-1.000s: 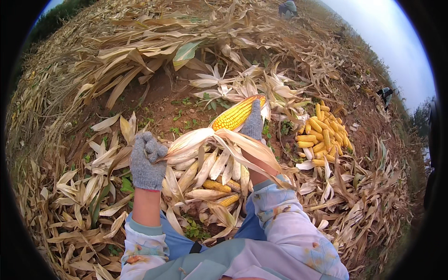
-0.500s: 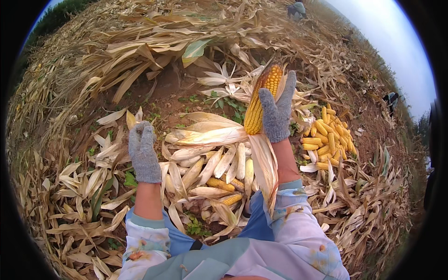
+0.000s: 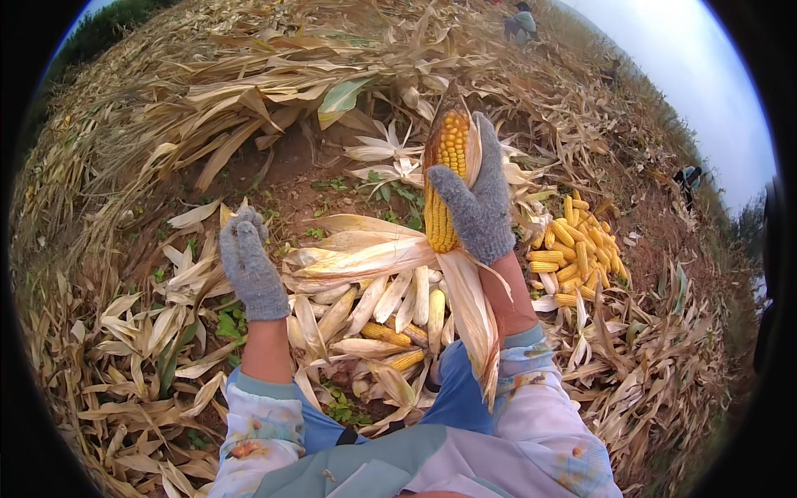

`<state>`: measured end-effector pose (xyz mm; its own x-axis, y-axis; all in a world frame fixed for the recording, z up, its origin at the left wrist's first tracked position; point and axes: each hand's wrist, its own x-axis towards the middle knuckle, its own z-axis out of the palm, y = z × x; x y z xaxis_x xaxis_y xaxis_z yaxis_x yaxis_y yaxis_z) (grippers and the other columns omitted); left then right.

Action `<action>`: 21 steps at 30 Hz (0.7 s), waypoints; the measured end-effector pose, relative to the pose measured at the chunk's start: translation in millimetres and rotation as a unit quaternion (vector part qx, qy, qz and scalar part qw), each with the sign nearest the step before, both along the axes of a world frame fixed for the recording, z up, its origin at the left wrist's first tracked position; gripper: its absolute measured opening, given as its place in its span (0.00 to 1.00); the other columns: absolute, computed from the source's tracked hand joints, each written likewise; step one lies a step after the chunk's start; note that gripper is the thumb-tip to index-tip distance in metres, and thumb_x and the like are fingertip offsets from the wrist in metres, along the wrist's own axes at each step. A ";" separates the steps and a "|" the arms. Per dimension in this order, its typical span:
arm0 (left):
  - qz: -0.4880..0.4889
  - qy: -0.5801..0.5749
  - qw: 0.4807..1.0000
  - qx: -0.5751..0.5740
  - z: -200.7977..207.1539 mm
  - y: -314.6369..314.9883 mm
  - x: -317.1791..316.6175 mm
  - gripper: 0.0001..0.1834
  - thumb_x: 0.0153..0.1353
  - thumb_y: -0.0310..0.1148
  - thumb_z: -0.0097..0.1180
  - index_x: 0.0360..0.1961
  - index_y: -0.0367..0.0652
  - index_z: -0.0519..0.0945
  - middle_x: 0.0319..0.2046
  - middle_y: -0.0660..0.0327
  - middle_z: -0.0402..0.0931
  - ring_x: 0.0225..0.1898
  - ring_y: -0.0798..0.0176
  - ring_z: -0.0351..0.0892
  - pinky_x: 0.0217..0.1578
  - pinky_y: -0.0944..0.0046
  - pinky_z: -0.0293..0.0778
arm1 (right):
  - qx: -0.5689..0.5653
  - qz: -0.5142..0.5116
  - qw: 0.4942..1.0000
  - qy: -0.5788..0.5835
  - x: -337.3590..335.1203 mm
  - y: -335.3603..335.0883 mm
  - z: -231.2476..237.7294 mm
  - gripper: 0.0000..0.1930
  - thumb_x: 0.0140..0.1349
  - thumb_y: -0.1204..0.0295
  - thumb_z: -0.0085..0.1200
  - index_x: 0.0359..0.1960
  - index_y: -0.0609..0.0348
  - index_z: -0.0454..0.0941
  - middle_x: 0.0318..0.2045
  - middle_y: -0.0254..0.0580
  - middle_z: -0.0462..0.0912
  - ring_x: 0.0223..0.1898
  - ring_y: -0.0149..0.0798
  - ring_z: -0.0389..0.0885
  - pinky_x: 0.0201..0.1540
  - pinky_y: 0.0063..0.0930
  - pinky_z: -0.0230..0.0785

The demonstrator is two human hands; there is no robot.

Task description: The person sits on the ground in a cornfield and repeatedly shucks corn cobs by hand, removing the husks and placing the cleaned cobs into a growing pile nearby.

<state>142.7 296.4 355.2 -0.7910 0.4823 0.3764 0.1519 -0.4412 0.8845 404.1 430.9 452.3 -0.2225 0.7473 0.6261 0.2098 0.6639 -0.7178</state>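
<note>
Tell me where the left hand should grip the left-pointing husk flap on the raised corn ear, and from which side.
Probably near the loose end of the husk flap, coming from the left: it spreads sideways from the base of the corn ear, pointing toward the left hand, while the right hand holds the ear.

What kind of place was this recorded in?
Most likely a cornfield at harvest: dry leaves and stalks cover much of the reddish soil, a pile of husked yellow cobs lies nearby, and the right hand holds an ear with its husk peeled back.
</note>
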 end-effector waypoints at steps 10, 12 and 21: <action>-0.318 0.011 0.945 -0.070 -16.3 -8.0 43.0 0.30 0.71 0.54 0.48 0.58 0.37 0.73 0.52 0.56 0.76 0.54 0.60 0.77 0.57 0.59 0.73 | -0.200 0.232 0.937 -0.170 -40.6 -90.9 -93.8 0.39 0.58 0.51 0.64 0.64 0.62 0.64 0.54 0.57 0.76 0.56 0.53 0.77 0.58 0.40 0.69; -0.369 -0.121 0.918 -0.084 -17.0 -15.0 52.9 0.28 0.72 0.53 0.45 0.55 0.36 0.74 0.49 0.53 0.78 0.51 0.58 0.79 0.53 0.58 0.76 | -0.222 0.262 0.930 -0.132 -50.1 -95.5 -100.5 0.38 0.58 0.51 0.64 0.63 0.63 0.65 0.53 0.56 0.76 0.56 0.51 0.77 0.58 0.39 0.68; -0.318 -0.198 0.926 -0.046 -30.0 -7.9 53.6 0.27 0.75 0.51 0.35 0.48 0.36 0.76 0.44 0.51 0.80 0.45 0.56 0.82 0.50 0.56 0.79 | -0.229 0.281 0.927 -0.099 -65.0 -91.0 -122.8 0.41 0.57 0.49 0.65 0.63 0.64 0.64 0.54 0.57 0.76 0.56 0.51 0.78 0.57 0.39 0.69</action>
<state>196.3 288.4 325.2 -0.4040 0.9133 0.0519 -0.4574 -0.2509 0.8531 339.1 339.9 329.5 -0.7343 0.6550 0.1780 0.0804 0.3443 -0.9354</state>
